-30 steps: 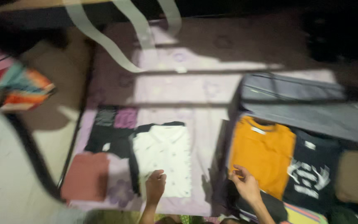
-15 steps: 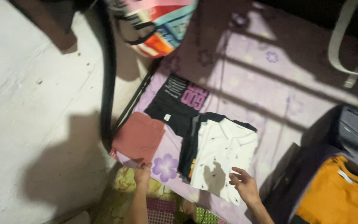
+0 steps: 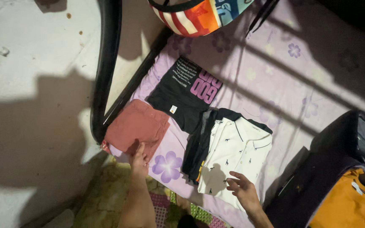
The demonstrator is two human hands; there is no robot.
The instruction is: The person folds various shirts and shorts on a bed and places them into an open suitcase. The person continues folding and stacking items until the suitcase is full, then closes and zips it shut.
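My left hand (image 3: pixel 138 157) rests on the near edge of a folded reddish-brown garment (image 3: pixel 136 127) at the mattress corner; fingers look curled on the cloth. My right hand (image 3: pixel 242 188) hovers open over the near end of a folded white polo shirt with small dark prints (image 3: pixel 235 155). That shirt lies on a dark folded garment (image 3: pixel 199 141). A black T-shirt with pink print (image 3: pixel 186 93) lies just beyond them on the lilac flowered sheet (image 3: pixel 275 76).
An open dark suitcase (image 3: pixel 317 177) at the right holds an orange shirt (image 3: pixel 347 202). A striped colourful bag (image 3: pixel 195 14) sits at the top. A black bed frame rail (image 3: pixel 106 63) borders the pale floor (image 3: pixel 30 84). A patterned mat (image 3: pixel 106 198) lies below.
The view swung left from the suitcase to the mattress corner. My left hand moved from the white shirt to the reddish-brown garment; my right hand left the suitcase for the white shirt.
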